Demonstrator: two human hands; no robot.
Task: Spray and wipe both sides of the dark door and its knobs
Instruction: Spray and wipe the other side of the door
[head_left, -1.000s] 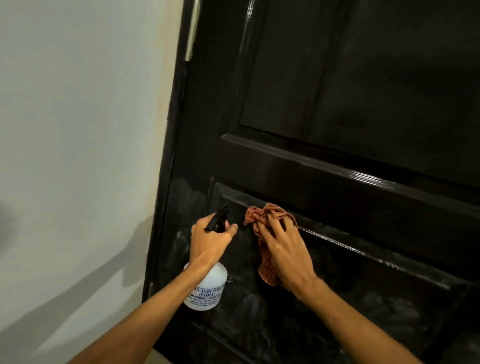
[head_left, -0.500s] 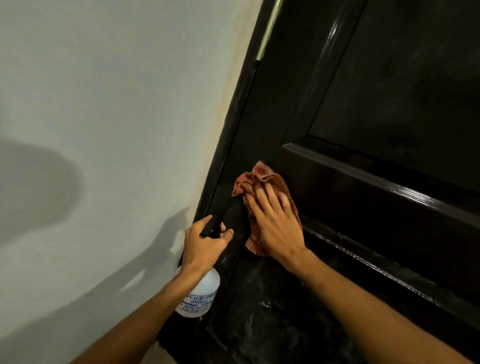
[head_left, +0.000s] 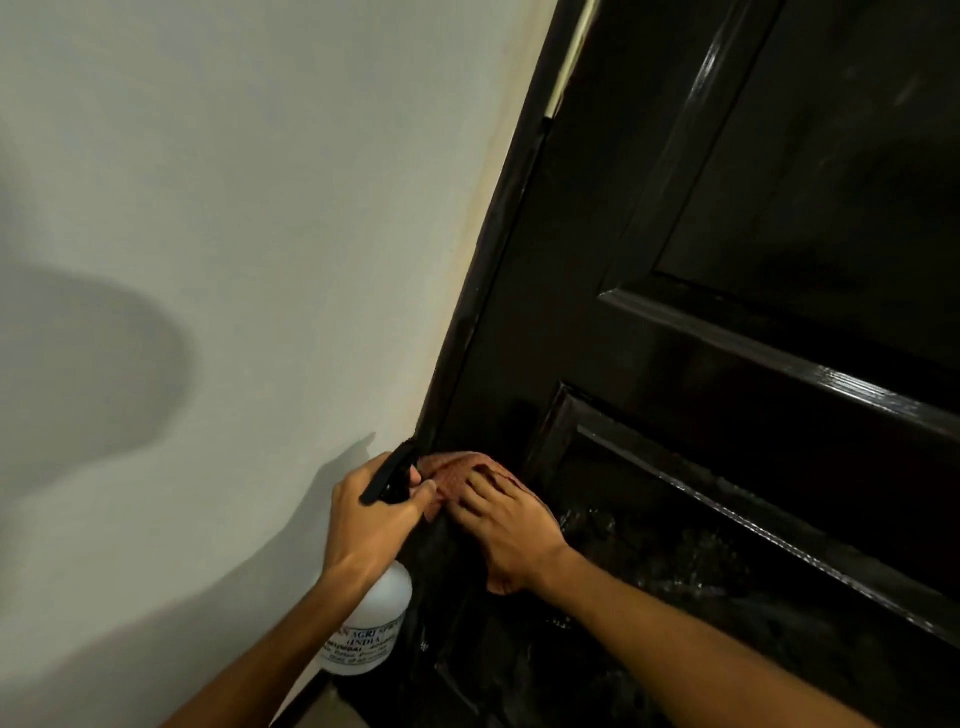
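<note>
One spray bottle (head_left: 379, 618) in left hand (head_left: 366, 522) fingers; right hand (head_left: 514, 535) fingers flat on cloth (head_left: 453, 466) against door (head_left: 582, 312)

Dim indoor light, soft shadows on pale wall (head_left: 208, 208), glossy glare streaks on dark door (head_left: 779, 208), wide-angle tilt

A reddish checked cloth (head_left: 451, 470) lay flat against the glossy dark door (head_left: 727, 218) near its left edge, a white spray bottle (head_left: 379, 618) just beside it.
</note>
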